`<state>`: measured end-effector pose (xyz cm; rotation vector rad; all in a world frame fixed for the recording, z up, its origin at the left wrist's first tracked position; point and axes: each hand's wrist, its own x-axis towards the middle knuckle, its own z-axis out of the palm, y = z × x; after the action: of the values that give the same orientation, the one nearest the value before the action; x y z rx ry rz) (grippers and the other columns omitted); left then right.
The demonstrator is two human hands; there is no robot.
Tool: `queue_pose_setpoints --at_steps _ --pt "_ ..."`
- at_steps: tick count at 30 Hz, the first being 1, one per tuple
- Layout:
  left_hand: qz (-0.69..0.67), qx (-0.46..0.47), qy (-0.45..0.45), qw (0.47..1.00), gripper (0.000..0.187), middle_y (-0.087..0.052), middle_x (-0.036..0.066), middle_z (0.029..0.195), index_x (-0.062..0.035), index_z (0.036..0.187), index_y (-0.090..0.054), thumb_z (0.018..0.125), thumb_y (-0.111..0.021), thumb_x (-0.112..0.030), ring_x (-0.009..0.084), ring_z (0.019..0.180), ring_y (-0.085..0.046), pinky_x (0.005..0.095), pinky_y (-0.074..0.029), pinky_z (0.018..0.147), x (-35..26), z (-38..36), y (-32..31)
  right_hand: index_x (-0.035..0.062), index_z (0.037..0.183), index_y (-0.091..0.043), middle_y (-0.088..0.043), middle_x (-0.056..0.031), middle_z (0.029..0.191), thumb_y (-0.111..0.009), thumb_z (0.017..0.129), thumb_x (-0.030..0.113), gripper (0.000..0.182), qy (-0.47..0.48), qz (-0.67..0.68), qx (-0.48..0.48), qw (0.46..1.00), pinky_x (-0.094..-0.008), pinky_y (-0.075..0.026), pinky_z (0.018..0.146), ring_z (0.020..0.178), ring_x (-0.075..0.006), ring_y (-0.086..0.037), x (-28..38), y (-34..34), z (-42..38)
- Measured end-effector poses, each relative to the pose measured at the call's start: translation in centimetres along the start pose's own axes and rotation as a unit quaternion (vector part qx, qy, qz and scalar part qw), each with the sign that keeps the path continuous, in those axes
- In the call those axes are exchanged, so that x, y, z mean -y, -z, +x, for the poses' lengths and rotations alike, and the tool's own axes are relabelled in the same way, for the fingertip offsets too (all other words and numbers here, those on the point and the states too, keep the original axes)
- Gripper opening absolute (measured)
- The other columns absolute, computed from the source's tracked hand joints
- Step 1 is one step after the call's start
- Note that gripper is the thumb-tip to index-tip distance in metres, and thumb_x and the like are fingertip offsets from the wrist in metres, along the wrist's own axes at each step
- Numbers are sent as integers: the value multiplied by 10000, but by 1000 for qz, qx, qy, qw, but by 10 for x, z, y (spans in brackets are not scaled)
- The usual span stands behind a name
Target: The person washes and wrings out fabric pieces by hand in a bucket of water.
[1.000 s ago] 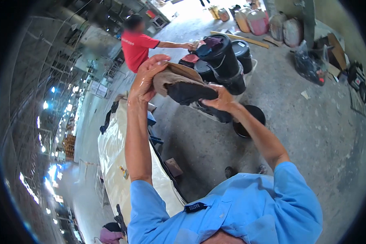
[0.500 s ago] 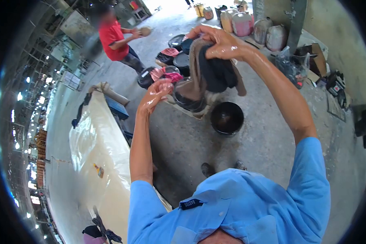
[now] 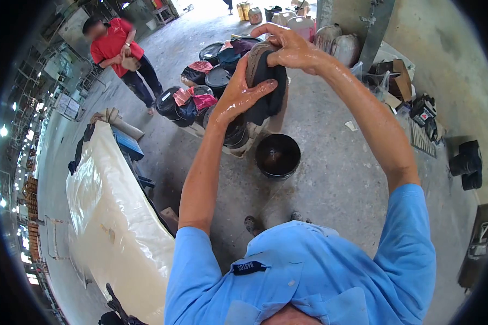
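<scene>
A dark cloth with a brown, thicker edge point(image 3: 264, 110) hangs in front of me, raised above the floor. My right hand point(image 3: 294, 50) grips it at the top, fingers curled over the fold. Lower down, my left hand point(image 3: 243, 96) clasps the near side, its thumb lying across the dark part and its other fingers partly hidden behind. Both hands and forearms look wet and shiny. Beneath the cloth, on the floor, stands a black bucket point(image 3: 287, 174) with dark liquid inside.
Several dark lidded buckets point(image 3: 218, 77) with coloured cloths on them stand beyond my left hand. A table under glossy cream sheeting point(image 3: 119, 200) lies at left. A person in a red shirt point(image 3: 111, 46) stands far left. Jugs point(image 3: 301, 24) and a cardboard box point(image 3: 402, 81) line the right.
My left hand has moved up and right onto the cloth, which now hangs narrower between both hands. The person in red has turned and lowered their hands. My view has shifted.
</scene>
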<state>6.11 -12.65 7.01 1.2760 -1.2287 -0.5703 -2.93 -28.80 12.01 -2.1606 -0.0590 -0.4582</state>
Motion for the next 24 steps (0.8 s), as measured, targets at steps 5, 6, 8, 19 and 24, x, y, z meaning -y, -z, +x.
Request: queue_pose_setpoints --at_steps 5,6,8,19,24 --pt "149 -80 -143 975 1025 -431 149 1340 -41 1426 -144 698 -849 -193 230 1239 -448 349 -358 1047 43 4 -33 33 1121 -567 -585 -95 858 -638 646 25 480 -113 106 -187 970 -291 -476 663 786 -173 -560 -26 -33 3" --pt "118 -99 -99 983 1051 -431 154 1344 -39 1419 -138 673 -863 -185 247 1246 -449 363 -360 1048 62 4 -37 14 1070 -585 -596 -88 821 -650 630 17 445 -118 65 -192 972 -302 -480 628 767 -171 -567 -25 -35 1" --pt "133 -139 -94 977 1052 -431 151 1346 -43 1415 -137 669 -865 -185 244 1239 -456 362 -362 1046 78 3 -51 3 1052 -598 -602 -118 909 -662 620 68 442 -123 117 -182 969 -308 -477 691 844 -193 -573 -55 -48 2" --pt "-293 -89 251 918 352 -637 85 978 -38 1101 -590 767 -701 -28 204 856 -657 389 -524 870 137 -22 -8 99 1196 -561 -610 -130 1134 -608 807 38 397 -132 -6 20 991 -347 -480 868 1063 -217 -587 -94 -54 -38" --pt "-438 102 231 863 302 -623 112 853 -1 1024 -595 733 -676 17 271 799 -667 489 -523 877 158 -7 14 238 1322 -475 -412 -47 1433 -683 739 150 626 318 -438 60 839 -412 -413 1019 1283 -306 -434 -134 -49 -31"
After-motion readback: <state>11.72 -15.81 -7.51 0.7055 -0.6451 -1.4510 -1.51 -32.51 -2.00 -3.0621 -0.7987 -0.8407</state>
